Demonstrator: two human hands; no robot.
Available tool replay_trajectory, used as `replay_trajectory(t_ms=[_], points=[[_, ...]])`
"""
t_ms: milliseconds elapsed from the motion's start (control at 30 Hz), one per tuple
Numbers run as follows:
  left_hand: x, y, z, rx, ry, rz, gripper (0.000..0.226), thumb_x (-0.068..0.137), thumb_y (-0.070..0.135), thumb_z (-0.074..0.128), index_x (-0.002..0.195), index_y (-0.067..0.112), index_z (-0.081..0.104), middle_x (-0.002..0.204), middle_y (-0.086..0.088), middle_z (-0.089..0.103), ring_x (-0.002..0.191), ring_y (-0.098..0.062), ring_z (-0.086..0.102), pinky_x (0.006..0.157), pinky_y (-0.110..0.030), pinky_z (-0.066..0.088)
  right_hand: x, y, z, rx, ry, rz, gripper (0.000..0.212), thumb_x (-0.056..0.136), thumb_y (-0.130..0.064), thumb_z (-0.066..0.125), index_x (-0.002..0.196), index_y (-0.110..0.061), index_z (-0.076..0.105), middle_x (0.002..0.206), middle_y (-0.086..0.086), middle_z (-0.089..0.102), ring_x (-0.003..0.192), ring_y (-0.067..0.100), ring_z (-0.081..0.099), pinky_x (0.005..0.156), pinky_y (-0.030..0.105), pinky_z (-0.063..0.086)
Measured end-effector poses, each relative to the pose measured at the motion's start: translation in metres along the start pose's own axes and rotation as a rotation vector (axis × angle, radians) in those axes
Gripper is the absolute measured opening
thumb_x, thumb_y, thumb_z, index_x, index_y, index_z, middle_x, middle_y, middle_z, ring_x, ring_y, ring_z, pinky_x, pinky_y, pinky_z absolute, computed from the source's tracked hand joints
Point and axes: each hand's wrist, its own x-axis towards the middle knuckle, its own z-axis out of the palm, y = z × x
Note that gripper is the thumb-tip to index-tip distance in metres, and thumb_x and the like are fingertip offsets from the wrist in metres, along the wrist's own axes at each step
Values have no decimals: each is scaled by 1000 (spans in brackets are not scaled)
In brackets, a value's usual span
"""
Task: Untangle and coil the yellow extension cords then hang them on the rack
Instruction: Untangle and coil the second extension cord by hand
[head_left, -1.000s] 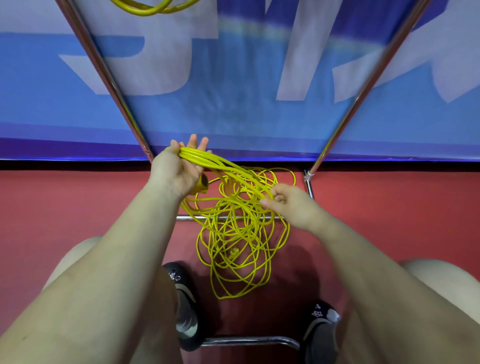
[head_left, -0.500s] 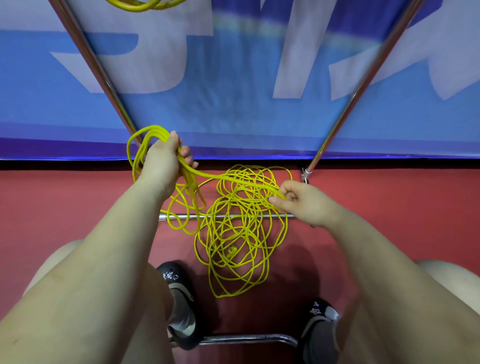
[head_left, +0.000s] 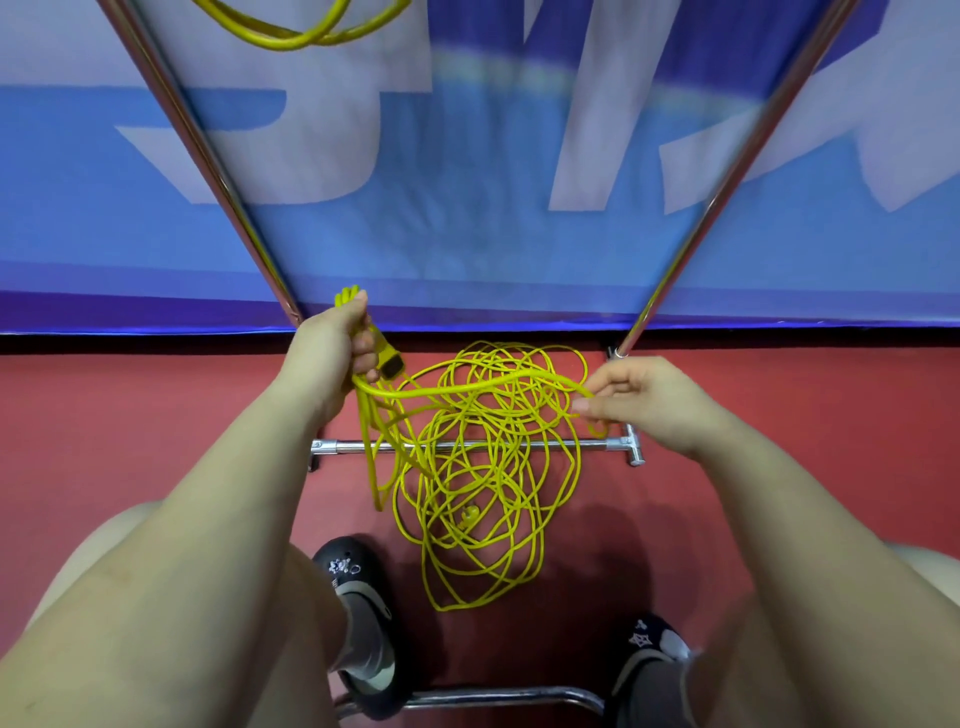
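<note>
Most of the yellow cord (head_left: 483, 483) lies as a loose tangle on the red floor (head_left: 156, 415) across the rack's low bar (head_left: 613, 444); one coil (head_left: 291, 31) already hangs above. The left hand (head_left: 332, 348) grips a small bundle of loops, and the right hand (head_left: 639, 400) pinches one strand, so coiling looks barely begun

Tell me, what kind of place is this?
Probably an indoor hall or work area, hard to say exactly: smooth red floor, a big blue banner with white lettering, and a chrome metal rack standing over a tangled yellow extension cord.
</note>
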Motion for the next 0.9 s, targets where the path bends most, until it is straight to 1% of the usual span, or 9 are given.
replay_trajectory(t_ms=[133, 267, 333, 500, 567, 633, 700, 800, 900], points=[[0, -10, 7, 154, -72, 76, 33, 99, 28, 44, 69, 23, 31, 42, 13, 25, 35, -6, 23, 43, -20, 34, 0, -11, 5, 79, 82, 95, 11, 83, -12, 67, 84, -11, 56, 65, 4, 63, 51, 8, 61, 47, 22, 48], [-5, -21, 20, 314, -113, 144, 30, 98, 22, 47, 70, 17, 39, 43, 9, 41, 38, -7, 36, 46, -21, 39, 3, -15, 13, 333, 99, 255, 8, 90, -18, 58, 89, -11, 54, 78, 3, 62, 70, 13, 63, 73, 45, 54], [-7, -25, 26, 376, -137, 157, 23, 97, 18, 49, 75, 15, 47, 49, 7, 55, 40, -6, 45, 46, -22, 41, 6, -21, 15, 556, 102, 303, 7, 91, -17, 56, 86, -13, 54, 79, 3, 60, 76, 16, 62, 74, 46, 53], [-12, -38, 42, 358, -275, 82, 14, 97, 9, 49, 84, 16, 50, 83, -2, 70, 66, -3, 65, 59, -18, 49, 15, -29, 25, 853, 177, 439, 14, 92, -19, 54, 81, -10, 55, 73, 5, 61, 59, 16, 67, 47, 32, 56], [-14, -45, 47, 401, -348, 105, 15, 96, 5, 49, 85, 15, 51, 90, -4, 68, 70, 0, 65, 63, -15, 49, 18, -31, 28, 952, 222, 490, 21, 92, -19, 54, 75, -7, 53, 62, 8, 62, 48, 16, 66, 43, 33, 54], [-15, -49, 51, 429, -406, 119, 13, 95, 5, 49, 87, 15, 53, 94, -1, 68, 77, 1, 65, 71, -15, 49, 19, -34, 28, 1047, 265, 517, 25, 94, -18, 52, 73, -5, 50, 67, 14, 60, 44, 20, 64, 40, 35, 53], [-17, -51, 53, 465, -440, 121, 12, 95, 7, 51, 90, 17, 55, 93, 4, 67, 81, -4, 63, 75, -17, 49, 20, -37, 28, 1130, 304, 530, 24, 94, -16, 51, 73, -5, 49, 76, 16, 56, 50, 24, 64, 51, 37, 55], [-19, -56, 55, 591, -480, 116, 8, 94, 15, 54, 95, 21, 58, 82, 11, 61, 78, -11, 54, 76, -30, 45, 20, -40, 26, 1206, 353, 547, 20, 95, -13, 50, 75, -7, 50, 75, 16, 53, 66, 24, 57, 93, 42, 47], [-24, -63, 60, 607, -603, 99, 14, 95, 13, 52, 108, 11, 58, 90, 9, 65, 83, -14, 55, 78, -33, 45, 19, -44, 22, 1237, 379, 562, 21, 95, -12, 49, 75, -5, 50, 72, 16, 52, 67, 25, 56, 96, 45, 42]])
